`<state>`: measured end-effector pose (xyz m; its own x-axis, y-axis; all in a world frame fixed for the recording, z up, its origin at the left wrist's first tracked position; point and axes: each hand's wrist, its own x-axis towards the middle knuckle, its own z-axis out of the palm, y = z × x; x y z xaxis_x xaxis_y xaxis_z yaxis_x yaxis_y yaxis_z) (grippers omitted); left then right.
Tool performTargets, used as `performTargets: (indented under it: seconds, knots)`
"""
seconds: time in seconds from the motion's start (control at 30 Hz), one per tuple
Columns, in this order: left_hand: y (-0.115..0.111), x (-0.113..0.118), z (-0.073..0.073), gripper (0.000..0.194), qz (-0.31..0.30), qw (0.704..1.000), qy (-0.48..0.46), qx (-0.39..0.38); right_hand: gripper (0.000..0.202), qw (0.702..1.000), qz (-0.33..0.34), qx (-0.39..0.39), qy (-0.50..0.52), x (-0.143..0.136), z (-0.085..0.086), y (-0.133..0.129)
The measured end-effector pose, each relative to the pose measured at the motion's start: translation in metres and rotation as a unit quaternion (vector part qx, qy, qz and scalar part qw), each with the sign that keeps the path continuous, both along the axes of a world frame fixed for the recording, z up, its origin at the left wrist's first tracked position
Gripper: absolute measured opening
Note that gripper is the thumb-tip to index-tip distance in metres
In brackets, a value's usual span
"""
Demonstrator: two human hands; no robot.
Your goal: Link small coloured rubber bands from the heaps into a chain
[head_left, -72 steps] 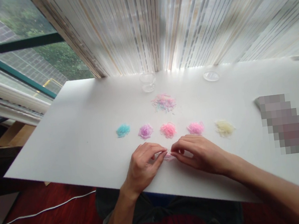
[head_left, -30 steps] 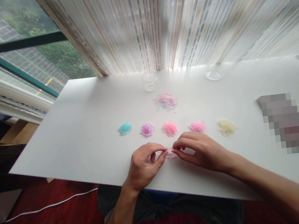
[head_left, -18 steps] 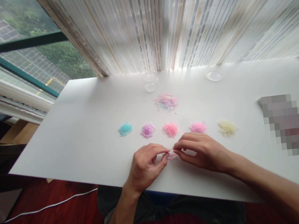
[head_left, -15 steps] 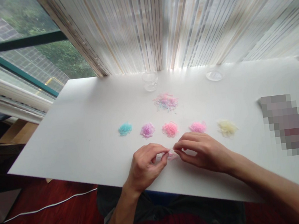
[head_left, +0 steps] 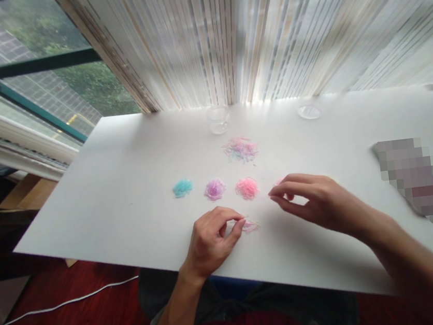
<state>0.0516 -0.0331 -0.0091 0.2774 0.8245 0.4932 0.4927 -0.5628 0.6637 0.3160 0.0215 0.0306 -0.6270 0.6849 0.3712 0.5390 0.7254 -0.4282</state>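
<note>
My left hand (head_left: 213, 240) is pinched at the left edge of a small mixed pile (head_left: 250, 225) of thin pink and pale strands; what its fingertips hold is too small to name. My right hand (head_left: 310, 196) is pinched right of the coral-pink pile (head_left: 246, 188), with a faint thin strand seemingly at its fingertips. It hides most of a light pink pile (head_left: 279, 182) and the yellow one. Farther left lie a purple pile (head_left: 215, 189) and a turquoise pile (head_left: 182, 188). A larger multicoloured pile (head_left: 240, 150) lies behind them.
On the white table (head_left: 106, 196) stand clear round containers (head_left: 218, 119) at the back, with a clear round lid (head_left: 310, 111) to their right. A blurred-out flat object (head_left: 418, 181) lies at the right. Striped curtains hang behind the table, beside a window at the left.
My right hand has moved right and slightly away from me, off the small mixed pile, and now covers the yellow pile. My left hand has stayed nearly in place.
</note>
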Motion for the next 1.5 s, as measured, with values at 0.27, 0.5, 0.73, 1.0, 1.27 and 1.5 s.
performTargets:
  seconds: [0.27, 0.5, 0.73, 1.0, 1.27, 1.5]
  knots:
    - [0.0, 0.0, 0.0, 0.004, 0.003, 1.0, -0.006, -0.005, 0.026, 0.994, -0.086, -0.047, -0.043, 0.042, 0.011, 0.021]
    - [0.0, 0.001, 0.0, 0.005, 0.007, 1.0, -0.001, -0.005, 0.029, 0.992, -0.088, -0.065, -0.055, 0.044, 0.009, 0.021]
    - [0.001, 0.0, 0.0, 0.004, 0.006, 1.0, -0.003, -0.01, 0.021, 0.99, -0.083, -0.078, -0.083, 0.043, 0.006, 0.019]
    - [0.0, 0.001, 0.001, 0.007, 0.015, 1.0, -0.007, -0.011, 0.026, 0.993, -0.058, -0.087, -0.059, 0.03, 0.021, 0.008]
    - [0.002, -0.01, 0.016, 0.018, -0.034, 0.992, 0.076, -0.094, 0.013, 0.989, 0.069, -0.115, -0.053, -0.024, -0.01, -0.015]
    - [-0.013, -0.017, 0.025, 0.035, -0.048, 0.985, 0.126, -0.11, 0.014, 0.985, 0.077, -0.14, -0.059, -0.033, -0.021, -0.015]
